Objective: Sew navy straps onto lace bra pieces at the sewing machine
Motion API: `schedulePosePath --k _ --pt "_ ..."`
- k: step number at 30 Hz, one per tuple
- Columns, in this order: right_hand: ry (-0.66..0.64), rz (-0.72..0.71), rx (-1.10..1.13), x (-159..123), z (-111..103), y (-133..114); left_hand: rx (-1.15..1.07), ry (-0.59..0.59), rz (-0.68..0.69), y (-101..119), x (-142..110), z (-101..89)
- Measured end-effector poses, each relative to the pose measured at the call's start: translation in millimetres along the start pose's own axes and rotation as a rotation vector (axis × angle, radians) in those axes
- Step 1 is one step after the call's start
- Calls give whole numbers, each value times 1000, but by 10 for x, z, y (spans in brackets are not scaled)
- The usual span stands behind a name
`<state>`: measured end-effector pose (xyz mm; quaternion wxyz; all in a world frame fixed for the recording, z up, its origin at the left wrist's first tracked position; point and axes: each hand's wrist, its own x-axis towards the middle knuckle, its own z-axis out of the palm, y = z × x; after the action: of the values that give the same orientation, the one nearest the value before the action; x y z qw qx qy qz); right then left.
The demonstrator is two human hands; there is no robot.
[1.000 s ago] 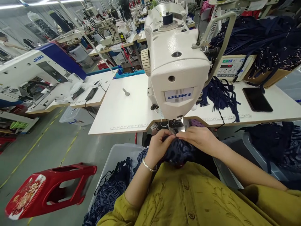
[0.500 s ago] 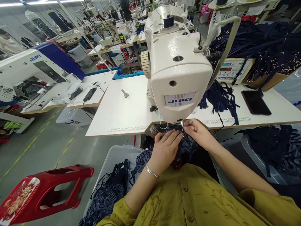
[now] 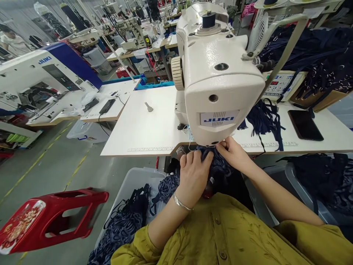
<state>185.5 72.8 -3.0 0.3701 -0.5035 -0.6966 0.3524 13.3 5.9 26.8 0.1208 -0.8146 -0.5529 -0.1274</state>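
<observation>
A cream JUKI sewing machine [image 3: 217, 77] stands on a white table [image 3: 149, 129] in front of me. Under its head lies dark blue patterned fabric [image 3: 217, 165]. My left hand [image 3: 194, 176], with a silver bangle at the wrist, rests knuckles up on the fabric with its fingers curled down onto it. My right hand [image 3: 233, 152] pinches the fabric just below the machine head, fingers pressed together. The needle area is hidden by the machine head and my hands.
A white bin [image 3: 132, 209] of dark blue pieces sits at my lower left, beside a tipped red plastic stool [image 3: 52, 219]. Blue straps [image 3: 264, 119] and a black phone [image 3: 305, 125] lie on the table to the right. Another bin [image 3: 317, 176] of dark fabric stands at right. More machines fill the background.
Both hands have moved up and forward with the fabric, from in front of my chest to right under the machine head. The view has shifted slightly.
</observation>
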Motion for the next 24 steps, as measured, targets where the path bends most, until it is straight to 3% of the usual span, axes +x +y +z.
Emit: schedulePosePath --k 24 --pt "-30 39 -139 120 -34 -57 196 -34 -14 201 49 -37"
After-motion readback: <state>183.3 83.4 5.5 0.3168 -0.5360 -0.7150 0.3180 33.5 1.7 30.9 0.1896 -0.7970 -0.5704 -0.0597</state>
